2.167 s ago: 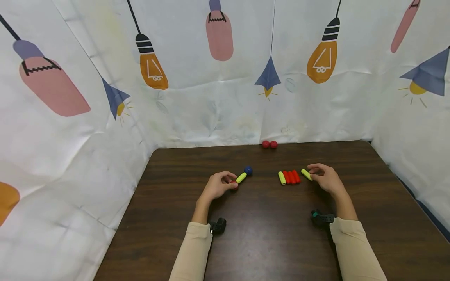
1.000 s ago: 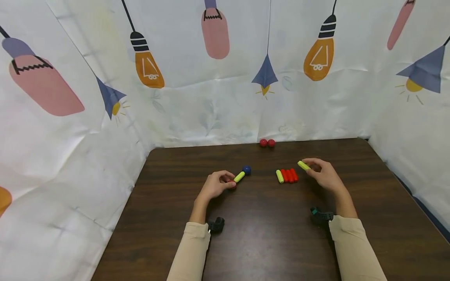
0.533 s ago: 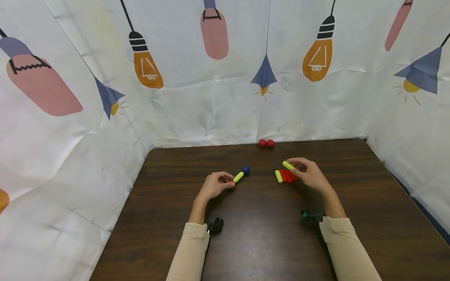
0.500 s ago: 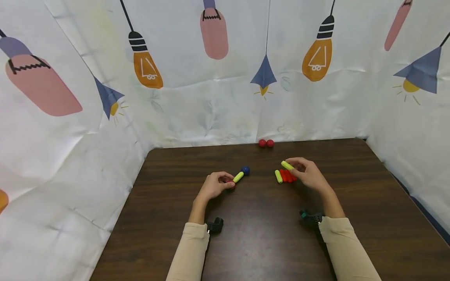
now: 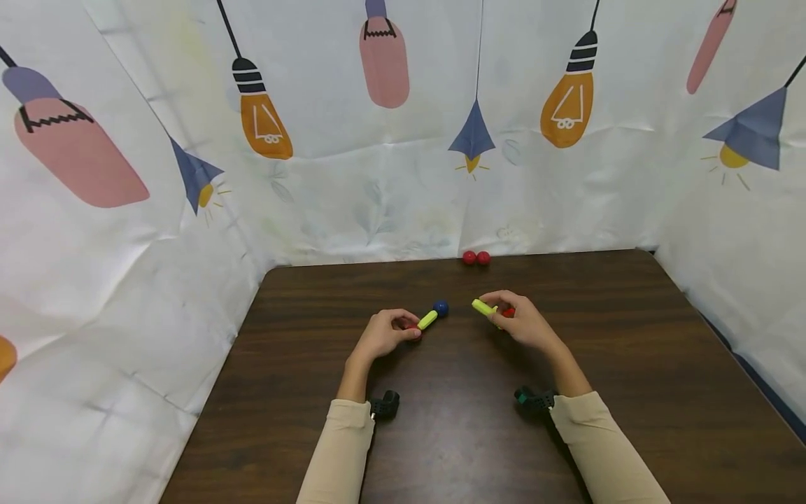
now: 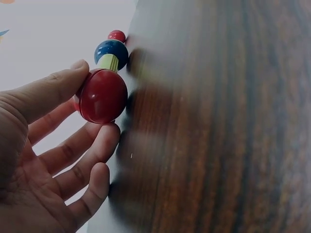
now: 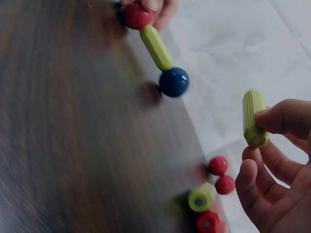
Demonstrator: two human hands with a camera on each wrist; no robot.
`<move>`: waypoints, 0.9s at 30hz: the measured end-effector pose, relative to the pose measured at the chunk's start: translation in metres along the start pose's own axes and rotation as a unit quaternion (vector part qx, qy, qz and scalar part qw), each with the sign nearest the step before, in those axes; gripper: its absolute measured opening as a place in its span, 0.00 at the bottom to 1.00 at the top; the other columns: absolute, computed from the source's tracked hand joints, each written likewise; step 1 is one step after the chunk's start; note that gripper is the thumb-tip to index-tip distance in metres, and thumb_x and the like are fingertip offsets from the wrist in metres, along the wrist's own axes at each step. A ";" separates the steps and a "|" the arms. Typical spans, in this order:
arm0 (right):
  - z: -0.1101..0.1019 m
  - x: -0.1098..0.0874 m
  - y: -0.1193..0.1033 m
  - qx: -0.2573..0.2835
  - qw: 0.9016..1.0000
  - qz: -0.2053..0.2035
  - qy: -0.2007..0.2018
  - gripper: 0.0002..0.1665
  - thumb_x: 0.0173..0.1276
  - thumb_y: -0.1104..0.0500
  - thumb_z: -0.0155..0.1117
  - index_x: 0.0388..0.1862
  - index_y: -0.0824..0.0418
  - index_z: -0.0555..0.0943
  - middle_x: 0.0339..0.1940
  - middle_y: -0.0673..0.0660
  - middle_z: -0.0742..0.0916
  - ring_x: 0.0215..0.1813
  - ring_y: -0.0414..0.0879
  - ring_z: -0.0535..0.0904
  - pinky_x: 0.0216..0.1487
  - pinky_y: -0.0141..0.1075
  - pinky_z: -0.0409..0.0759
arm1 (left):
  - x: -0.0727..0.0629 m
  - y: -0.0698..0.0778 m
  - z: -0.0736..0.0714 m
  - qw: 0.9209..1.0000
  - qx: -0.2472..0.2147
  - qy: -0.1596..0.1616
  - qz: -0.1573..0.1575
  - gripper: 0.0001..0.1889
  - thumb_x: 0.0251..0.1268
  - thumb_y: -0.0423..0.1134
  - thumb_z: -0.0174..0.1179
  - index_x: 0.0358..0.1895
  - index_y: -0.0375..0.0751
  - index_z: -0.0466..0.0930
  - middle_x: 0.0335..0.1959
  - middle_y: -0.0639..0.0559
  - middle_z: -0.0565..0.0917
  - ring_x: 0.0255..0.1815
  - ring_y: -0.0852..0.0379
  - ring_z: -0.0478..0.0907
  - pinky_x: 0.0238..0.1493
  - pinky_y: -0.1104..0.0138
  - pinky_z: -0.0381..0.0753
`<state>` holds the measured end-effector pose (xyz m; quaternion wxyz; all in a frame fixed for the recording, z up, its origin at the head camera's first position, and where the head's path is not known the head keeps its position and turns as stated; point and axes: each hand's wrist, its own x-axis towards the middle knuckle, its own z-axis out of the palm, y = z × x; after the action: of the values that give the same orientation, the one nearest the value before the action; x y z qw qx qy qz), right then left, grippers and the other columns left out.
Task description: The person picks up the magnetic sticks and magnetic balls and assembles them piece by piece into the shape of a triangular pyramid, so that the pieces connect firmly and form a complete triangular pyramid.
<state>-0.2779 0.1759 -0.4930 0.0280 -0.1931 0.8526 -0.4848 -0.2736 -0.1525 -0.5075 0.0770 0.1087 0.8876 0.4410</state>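
- Pinching a red ball between thumb and fingers of the left hand, a little left of the middle of the worktop; showing the lower fingers loosely bent in the left wrist view.
- Bridging from that red ball to a blue ball with a yellow-green stick, touching one at each end and slanting away to the right in the head view.
- Pinching a second yellow-green stick between thumb and fingertips of the right hand, with one end pointing left toward the blue ball, near but apart from it.
- Showing a small pale spot on the near end of this held stick in the right wrist view.
- Lying close by the right hand, partly hidden behind it: red sticks side by side with a third yellow-green stick; cannot count the red ones from here.
- Sitting side by side at the far edge of the worktop: two red balls.
- Wearing beige sleeves and a dark wrist strap on each arm.
- Surrounded beyond the worktop by white cloth, printed with lamps and bulbs.
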 end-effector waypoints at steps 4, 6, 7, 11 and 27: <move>0.011 0.004 -0.001 -0.009 1.000 -0.002 -0.011 0.18 0.73 0.63 0.65 0.61 0.58 0.82 0.52 0.60 0.85 0.46 0.50 0.79 0.39 0.37 0.79 | -0.001 0.001 -0.001 1.000 0.003 -0.009 -0.001 0.11 0.65 0.45 0.71 0.49 0.50 0.88 0.40 0.54 0.87 0.33 0.58 0.80 0.37 0.65 0.79; 0.016 0.005 -0.002 -0.007 1.000 0.002 -0.016 0.18 0.73 0.64 0.65 0.60 0.58 0.82 0.50 0.59 0.85 0.45 0.50 0.79 0.37 0.37 0.79 | -0.001 0.002 -0.002 1.000 0.007 -0.014 -0.003 0.12 0.65 0.45 0.71 0.49 0.50 0.88 0.40 0.53 0.87 0.33 0.58 0.80 0.37 0.65 0.79; 0.019 0.005 -0.003 -0.008 1.000 0.004 -0.019 0.18 0.72 0.64 0.64 0.60 0.58 0.82 0.49 0.59 0.85 0.44 0.50 0.79 0.36 0.36 0.79 | -0.001 0.002 -0.002 1.000 0.008 -0.016 -0.003 0.12 0.65 0.45 0.71 0.49 0.51 0.88 0.40 0.53 0.86 0.33 0.58 0.80 0.37 0.65 0.79; 0.028 0.006 -0.003 -0.013 0.999 0.012 -0.029 0.17 0.72 0.64 0.64 0.59 0.57 0.82 0.45 0.57 0.85 0.41 0.48 0.78 0.35 0.35 0.77 | -0.002 0.003 -0.002 1.000 0.015 -0.023 -0.003 0.12 0.65 0.45 0.71 0.49 0.51 0.88 0.40 0.53 0.86 0.33 0.57 0.80 0.36 0.65 0.78; 0.049 0.012 -0.004 -0.050 0.998 0.025 -0.033 0.15 0.70 0.65 0.65 0.55 0.60 0.83 0.41 0.55 0.85 0.36 0.45 0.77 0.36 0.35 0.76 | -0.001 0.002 -0.003 0.999 0.016 -0.039 0.013 0.11 0.64 0.45 0.72 0.48 0.51 0.89 0.38 0.53 0.86 0.34 0.56 0.80 0.36 0.65 0.78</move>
<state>-0.2765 0.1301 -0.5140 0.0586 -0.1883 0.8791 -0.4339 -0.2733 -0.1535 -0.5044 0.1039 0.1382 0.8894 0.4232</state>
